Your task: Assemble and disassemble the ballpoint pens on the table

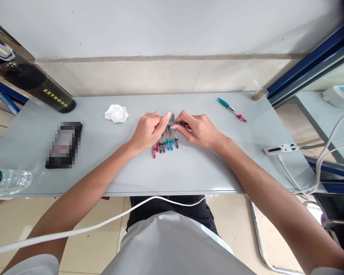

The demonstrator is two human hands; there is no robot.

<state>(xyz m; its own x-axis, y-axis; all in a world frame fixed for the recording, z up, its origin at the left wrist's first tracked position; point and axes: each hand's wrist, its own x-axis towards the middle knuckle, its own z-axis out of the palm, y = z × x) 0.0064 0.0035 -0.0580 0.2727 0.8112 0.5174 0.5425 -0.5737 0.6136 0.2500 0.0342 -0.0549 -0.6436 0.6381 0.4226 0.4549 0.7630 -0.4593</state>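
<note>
A row of click pens lies side by side on the table between my hands, with red, black and blue push buttons pointing towards me. My right hand pinches a dark, slim, pen-like piece that lies crosswise over the upper part of the row. My left hand is closed at the left of the row, fingers curled and thumb stretched along the left end of the dark piece. What its fingers grip is hidden. The hands also cover parts of the pens' barrels.
A blue and red pen lies at the back right, near a small clear cup. A white power strip is at right. Crumpled tissue, a blurred-out phone-like item, a dark bottle and a clear bottle are left.
</note>
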